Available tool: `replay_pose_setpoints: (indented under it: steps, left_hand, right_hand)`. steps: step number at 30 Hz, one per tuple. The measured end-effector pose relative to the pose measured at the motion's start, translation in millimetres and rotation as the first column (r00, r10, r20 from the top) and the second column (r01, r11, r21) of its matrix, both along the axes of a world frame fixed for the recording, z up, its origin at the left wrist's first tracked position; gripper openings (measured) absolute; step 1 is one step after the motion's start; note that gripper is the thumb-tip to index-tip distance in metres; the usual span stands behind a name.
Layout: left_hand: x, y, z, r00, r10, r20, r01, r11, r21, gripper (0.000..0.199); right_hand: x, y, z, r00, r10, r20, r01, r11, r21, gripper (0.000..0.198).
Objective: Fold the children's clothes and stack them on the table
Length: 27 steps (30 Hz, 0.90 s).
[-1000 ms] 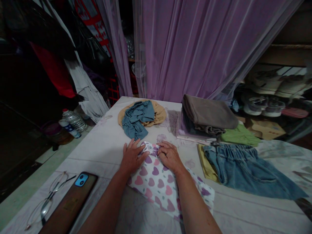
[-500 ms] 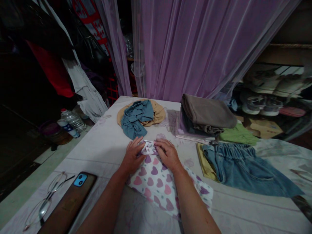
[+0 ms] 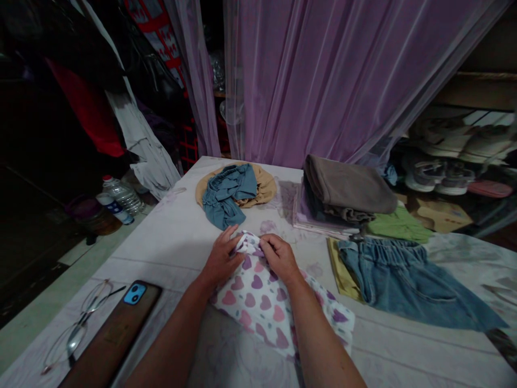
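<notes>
In the head view, a white cloth with hearts (image 3: 264, 302) lies on the pale tabletop (image 3: 173, 242), in the middle and close to the person. Its far edge is gathered in small folds between the two hands. The right hand (image 3: 279, 257) pinches this edge between thumb and bent fingers. The left hand (image 3: 223, 258) touches the other end of the folds, its fingers partly stretched; I cannot tell if it grips. Just beyond the left hand, a blue garment (image 3: 228, 194) rests upon a tan garment (image 3: 265, 186). To the right stand a folded pile with a brown cloth (image 3: 351, 183) on top and, nearer, denim trousers (image 3: 407, 280). A phone (image 3: 115, 328) and eyeglasses (image 3: 76, 337) lie at the left, near each other.
</notes>
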State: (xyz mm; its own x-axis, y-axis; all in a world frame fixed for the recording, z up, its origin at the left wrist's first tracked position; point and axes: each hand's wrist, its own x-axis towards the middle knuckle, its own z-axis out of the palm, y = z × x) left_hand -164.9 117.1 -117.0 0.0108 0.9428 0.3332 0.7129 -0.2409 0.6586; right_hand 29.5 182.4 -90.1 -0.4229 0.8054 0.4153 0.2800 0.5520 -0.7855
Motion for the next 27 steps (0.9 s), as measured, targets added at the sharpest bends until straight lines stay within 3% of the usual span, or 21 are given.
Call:
replay_pose_setpoints:
  steps: [4, 8, 11, 14, 17, 24, 27]
  left_hand:
    - [0.8, 2.1, -5.5, 1.0, -0.012, -0.012, 0.012, 1.0, 0.017, 0.049]
    - [-0.1, 0.9, -8.4, 0.996, -0.071, 0.061, 0.067, 0.996, 0.064, 0.042]
    - [0.4, -1.5, -5.1, 0.978, -0.096, 0.185, 0.081, 0.993, 0.089, 0.043]
    - [2.9, -3.6, 1.2, 0.945, -0.085, 0.316, 0.057, 0.994, 0.097, 0.043]
    - [6.4, -4.8, 7.1, 0.914, -0.075, 0.4, 0.036, 0.994, 0.102, 0.04]
    - [13.1, -5.6, 15.4, 0.848, -0.107, 0.52, 0.063, 0.993, 0.102, 0.038]
    - [13.4, -4.9, 17.5, 0.854, -0.088, 0.513, 0.039, 0.994, 0.107, 0.035]
  right_hand:
    - [-0.3, -0.7, -1.8, 0.999, 0.017, 0.028, -0.017, 1.0, 0.002, 0.024]
    - [-1.1, 0.0, -6.4, 0.998, -0.06, -0.002, 0.06, 0.998, 0.021, 0.021]
    - [-2.1, 0.0, -6.6, 0.997, -0.054, -0.052, 0.061, 0.986, 0.155, 0.037]
    - [-3.6, -1.3, -4.5, 0.999, -0.034, -0.007, 0.035, 0.958, 0.286, 0.032]
    - [-6.0, -2.6, -4.3, 0.998, -0.052, 0.048, 0.033, 0.941, 0.338, 0.028]
    - [-8.4, -2.2, -5.0, 0.996, -0.042, 0.079, 0.015, 0.949, 0.315, 0.022]
    - [-8.4, -3.8, -0.4, 0.996, -0.032, 0.082, 0.007, 0.959, 0.282, 0.022]
